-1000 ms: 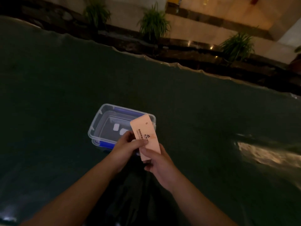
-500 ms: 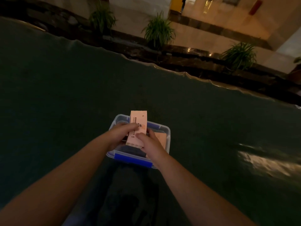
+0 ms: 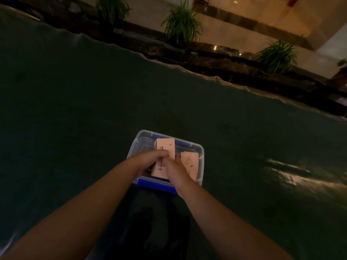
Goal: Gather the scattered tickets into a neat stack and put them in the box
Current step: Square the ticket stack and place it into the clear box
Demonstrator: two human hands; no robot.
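Observation:
A clear plastic box with blue latches sits on the dark green cloth in front of me. Both hands reach down into it. My left hand and my right hand pinch a stack of pale pink tickets from either side, holding it inside the box's left half. The stack's middle is hidden by my fingers. A second bunch of pink tickets lies in the box's right half, beside my right hand.
The dark green cloth covers the whole table, with a wavy far edge. Beyond it runs a dark stone ledge with three potted plants. A bright reflection glints on the cloth at the right.
Both hands have carried the ticket stack from in front of the box down into it. The view has shifted, so the box now appears nearer and more centred.

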